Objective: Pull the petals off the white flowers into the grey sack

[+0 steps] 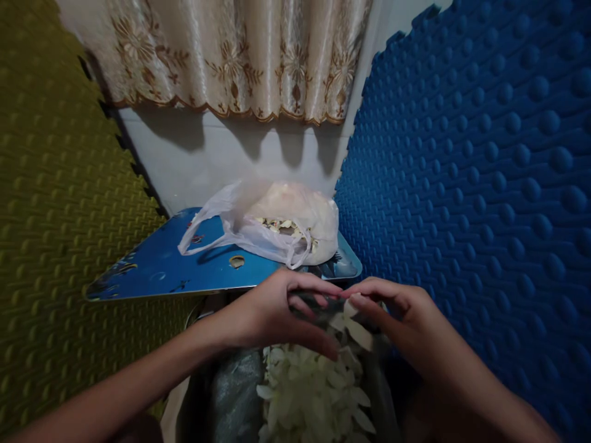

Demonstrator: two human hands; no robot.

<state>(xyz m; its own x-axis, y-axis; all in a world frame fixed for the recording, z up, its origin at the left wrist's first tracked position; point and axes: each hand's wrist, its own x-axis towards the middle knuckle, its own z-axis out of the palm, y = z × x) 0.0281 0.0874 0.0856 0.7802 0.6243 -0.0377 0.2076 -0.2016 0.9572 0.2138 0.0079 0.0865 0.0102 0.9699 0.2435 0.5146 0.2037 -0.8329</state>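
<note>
My left hand is held over a heap of white petals, its thumb and fingers apart with nothing between them. Its fingertips come close to those of my right hand. Between thumb and fingers, my right hand pinches a white flower with long petals. The heap lies on dark, shiny material close to my body. Behind both hands, a white plastic bag with pale contents and small petals rests on a blue table.
A textured blue foam panel rises on the right, and a yellow-green one on the left. A beige curtain with brown flower patterns hangs before the pale wall at the back.
</note>
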